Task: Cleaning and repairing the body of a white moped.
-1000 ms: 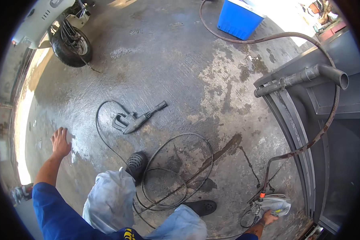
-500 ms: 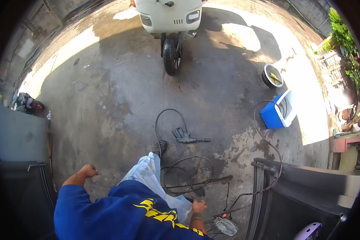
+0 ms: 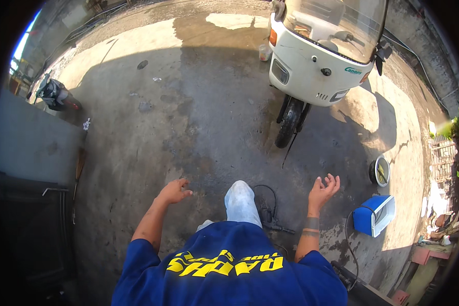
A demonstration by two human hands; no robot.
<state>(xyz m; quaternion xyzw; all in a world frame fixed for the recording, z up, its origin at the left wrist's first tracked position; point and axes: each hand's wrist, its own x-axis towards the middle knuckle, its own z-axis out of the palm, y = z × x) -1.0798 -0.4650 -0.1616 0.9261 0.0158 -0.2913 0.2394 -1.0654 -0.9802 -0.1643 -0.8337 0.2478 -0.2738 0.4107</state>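
Observation:
My left hand (image 3: 174,191) hangs in the air left of my raised light blue trouser knee (image 3: 238,199), fingers loosely apart and holding nothing. My right hand (image 3: 323,191) is raised to the right of that knee, palm up and fingers spread, also empty. A dark pressure-washer gun (image 3: 276,227) with its hose lies on the wet concrete, partly hidden behind my leg. Beyond my hands stands a white scooter (image 3: 306,81) with a windscreen, its front wheel (image 3: 288,122) turned toward me.
A black-and-white tub (image 3: 380,171) and a blue cooler (image 3: 364,221) sit at the right, with a hose (image 3: 346,237) passing the cooler. A parked two-wheeler (image 3: 56,97) and grey metal panel (image 3: 35,132) are at the left. A concrete wall (image 3: 418,56) and plants bound the yard at the right.
My right hand has let go of the clear-covered item by the hose and risen forward. My view has swung up and left, bringing the whole scooter front into sight.

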